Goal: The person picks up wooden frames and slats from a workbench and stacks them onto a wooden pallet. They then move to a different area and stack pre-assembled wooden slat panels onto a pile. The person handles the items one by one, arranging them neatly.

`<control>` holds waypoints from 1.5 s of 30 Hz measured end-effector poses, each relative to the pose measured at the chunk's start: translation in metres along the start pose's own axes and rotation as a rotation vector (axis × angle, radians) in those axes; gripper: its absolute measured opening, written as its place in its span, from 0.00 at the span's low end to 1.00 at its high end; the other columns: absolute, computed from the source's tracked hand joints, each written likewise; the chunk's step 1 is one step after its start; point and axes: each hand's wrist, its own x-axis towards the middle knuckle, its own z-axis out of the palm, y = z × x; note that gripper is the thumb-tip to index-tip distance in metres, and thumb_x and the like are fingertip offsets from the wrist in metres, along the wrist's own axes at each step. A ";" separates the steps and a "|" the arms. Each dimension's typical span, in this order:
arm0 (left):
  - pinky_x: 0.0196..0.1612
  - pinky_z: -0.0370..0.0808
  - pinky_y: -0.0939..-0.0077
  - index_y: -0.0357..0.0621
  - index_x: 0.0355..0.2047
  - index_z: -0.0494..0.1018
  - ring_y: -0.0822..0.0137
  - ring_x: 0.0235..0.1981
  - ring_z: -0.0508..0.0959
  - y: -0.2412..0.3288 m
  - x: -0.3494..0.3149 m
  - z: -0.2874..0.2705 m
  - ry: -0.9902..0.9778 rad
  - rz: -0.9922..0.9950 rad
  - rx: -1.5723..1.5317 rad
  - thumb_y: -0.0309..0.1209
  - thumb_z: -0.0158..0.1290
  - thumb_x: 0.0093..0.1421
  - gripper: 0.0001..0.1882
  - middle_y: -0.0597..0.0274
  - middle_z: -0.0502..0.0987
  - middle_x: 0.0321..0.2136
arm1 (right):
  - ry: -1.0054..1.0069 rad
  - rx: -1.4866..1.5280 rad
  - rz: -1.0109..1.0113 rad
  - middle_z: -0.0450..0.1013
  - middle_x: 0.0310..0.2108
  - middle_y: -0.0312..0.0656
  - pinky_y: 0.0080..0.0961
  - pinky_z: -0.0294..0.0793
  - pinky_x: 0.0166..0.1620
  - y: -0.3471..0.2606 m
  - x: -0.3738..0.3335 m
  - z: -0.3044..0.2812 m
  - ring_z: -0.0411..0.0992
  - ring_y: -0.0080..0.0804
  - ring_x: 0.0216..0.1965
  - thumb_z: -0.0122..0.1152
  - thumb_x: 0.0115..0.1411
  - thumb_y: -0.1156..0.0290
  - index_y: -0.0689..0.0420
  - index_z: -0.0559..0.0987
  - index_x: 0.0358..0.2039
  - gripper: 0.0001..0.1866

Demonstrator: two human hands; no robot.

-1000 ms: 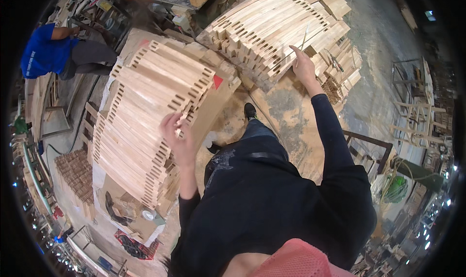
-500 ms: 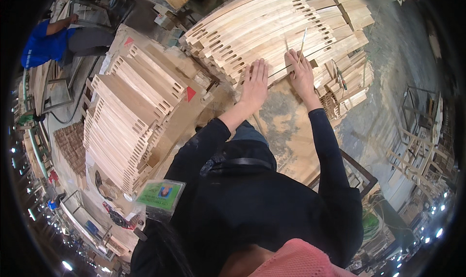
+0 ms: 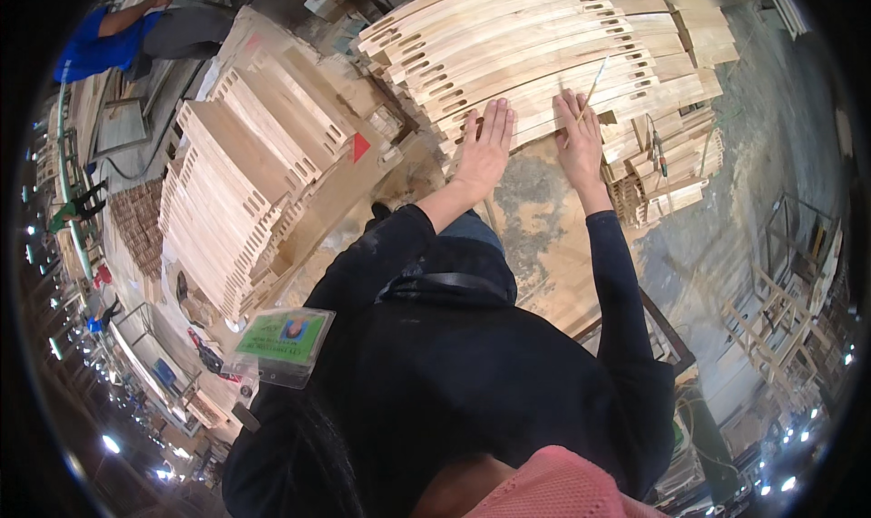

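Slotted pale wooden slats (image 3: pixel 517 64) side by side straight ahead, left hand (image 3: pixel 484 155) flat and unclenched on the nearest ones, right hand (image 3: pixel 581 146) alongside, grasping a thin stick (image 3: pixel 595 87), another slat stack (image 3: pixel 222 187) at left, blue-shirted co-worker (image 3: pixel 86 48) beyond it.

Reaching forward with both arms, with palms down.
Angles the left arm (image 3: pixel 376 255) inward across the front of the body, laying the left hand (image 3: pixel 484 153) back up, with fingers (image 3: pixel 502 119) extended, close together and pointing away. Runs the right forearm (image 3: pixel 610 255) nearly straight ahead, holding the right hand (image 3: pixel 581 146) near the left but apart from it, also back up, pointing forward.
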 end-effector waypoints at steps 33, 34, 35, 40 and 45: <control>0.60 0.55 0.49 0.28 0.60 0.60 0.50 0.56 0.64 0.018 0.016 -0.032 0.054 -0.202 -0.035 0.50 0.59 0.47 0.48 0.43 0.65 0.56 | 0.177 -0.070 0.085 0.60 0.64 0.52 0.45 0.56 0.65 -0.025 -0.053 -0.033 0.54 0.53 0.66 0.59 0.60 0.73 0.59 0.60 0.65 0.32; 0.59 0.56 0.50 0.28 0.60 0.60 0.51 0.55 0.64 0.016 0.014 -0.035 0.084 -0.204 -0.063 0.51 0.60 0.45 0.49 0.44 0.65 0.55 | 0.186 -0.099 0.113 0.60 0.64 0.52 0.45 0.57 0.64 -0.023 -0.061 -0.035 0.54 0.53 0.66 0.58 0.61 0.73 0.58 0.59 0.65 0.33; 0.58 0.57 0.51 0.27 0.60 0.60 0.52 0.54 0.65 0.013 0.012 -0.033 0.120 -0.231 -0.093 0.52 0.61 0.43 0.51 0.45 0.66 0.54 | 0.191 -0.123 0.117 0.60 0.64 0.52 0.45 0.58 0.63 -0.026 -0.060 -0.039 0.54 0.53 0.66 0.58 0.61 0.73 0.57 0.59 0.66 0.33; 0.55 0.60 0.54 0.26 0.60 0.58 0.55 0.51 0.65 0.005 0.010 -0.033 0.092 -0.198 -0.184 0.51 0.64 0.38 0.55 0.47 0.67 0.49 | 0.199 -0.073 0.254 0.60 0.64 0.49 0.44 0.61 0.63 -0.035 -0.093 -0.058 0.54 0.52 0.66 0.59 0.61 0.74 0.56 0.59 0.66 0.33; 0.53 0.62 0.52 0.23 0.52 0.66 0.49 0.52 0.65 -0.002 0.014 -0.048 -0.026 -0.271 -0.616 0.44 0.66 0.32 0.49 0.41 0.64 0.51 | 0.287 -0.082 0.358 0.60 0.64 0.49 0.42 0.62 0.62 -0.031 -0.127 -0.059 0.55 0.51 0.66 0.60 0.60 0.76 0.56 0.60 0.65 0.34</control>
